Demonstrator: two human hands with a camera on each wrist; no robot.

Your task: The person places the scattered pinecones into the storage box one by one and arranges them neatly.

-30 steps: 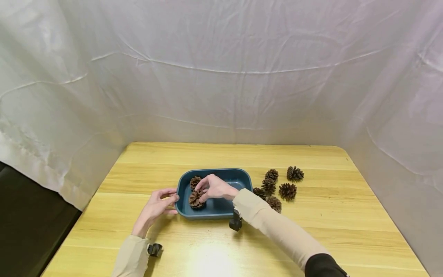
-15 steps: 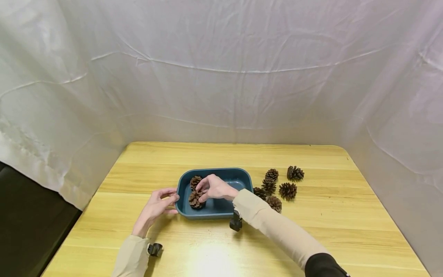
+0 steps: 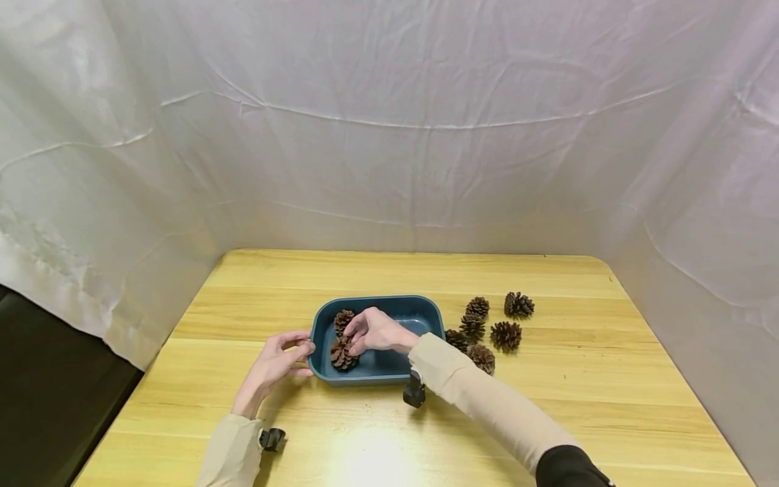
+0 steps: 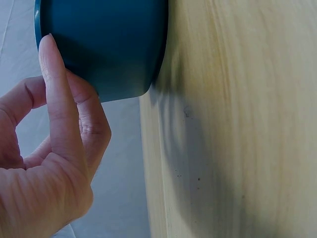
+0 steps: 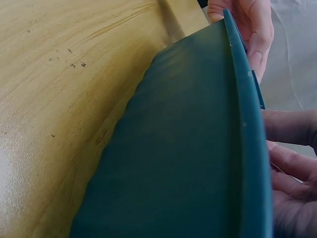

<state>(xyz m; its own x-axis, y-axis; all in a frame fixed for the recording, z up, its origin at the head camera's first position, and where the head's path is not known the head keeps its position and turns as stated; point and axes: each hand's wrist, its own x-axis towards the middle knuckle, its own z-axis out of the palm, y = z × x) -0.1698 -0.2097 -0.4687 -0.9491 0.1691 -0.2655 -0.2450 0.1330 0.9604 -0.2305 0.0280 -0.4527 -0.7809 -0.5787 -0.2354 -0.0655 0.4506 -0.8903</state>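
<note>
1. Table [image 3: 615, 412], by which the blue tray [image 3: 389, 364] is supported.
2. Left hand [image 3: 274, 362]; the tray's left end is gripped by thumb and fingers.
3. Right hand [image 3: 381, 329]; inside the tray, toward its left end, a pine cone [image 3: 343, 356] is pinched.
4. Six loose pine cones [image 3: 506, 337], scattered right of the tray.
5. Second pine cone [image 3: 343, 320], placed near the tray's far left corner.
</note>
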